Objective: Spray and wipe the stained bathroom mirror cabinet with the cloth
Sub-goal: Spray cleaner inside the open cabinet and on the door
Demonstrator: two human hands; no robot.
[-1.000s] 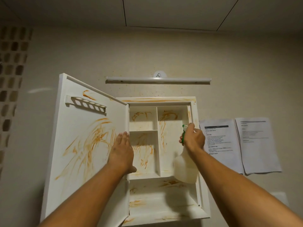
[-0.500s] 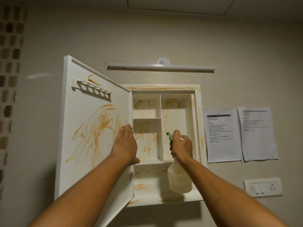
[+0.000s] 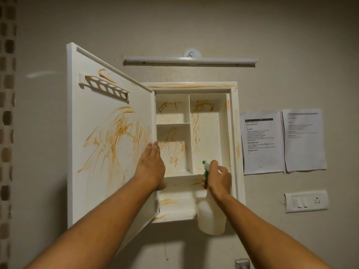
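Note:
A white wall cabinet point(image 3: 234, 117) stands open, with orange smears on its frame, shelves and back panel. Its door point(image 3: 101, 144) swings out to the left and is streaked orange on the inside; a holed rack point(image 3: 104, 87) sits near its top. My left hand point(image 3: 150, 166) lies flat with straight fingers against the door's free edge. My right hand point(image 3: 217, 178) grips the green trigger head of a white spray bottle point(image 3: 210, 216), which hangs in front of the cabinet's lower right part, nozzle aimed into the cabinet. No cloth is in view.
A tube light point(image 3: 190, 60) runs along the wall above the cabinet. Two printed sheets point(image 3: 281, 140) are stuck to the wall on the right, with a switch plate point(image 3: 306, 200) below them. A metal fitting point(image 3: 241, 264) shows at the bottom edge. Tiles point(image 3: 6, 133) line the far left.
The view has tilted down, so the cabinet sits higher in frame. My right hand has lowered the bottle from the tall right compartment to the bottom shelf. My left hand stays on the door edge.

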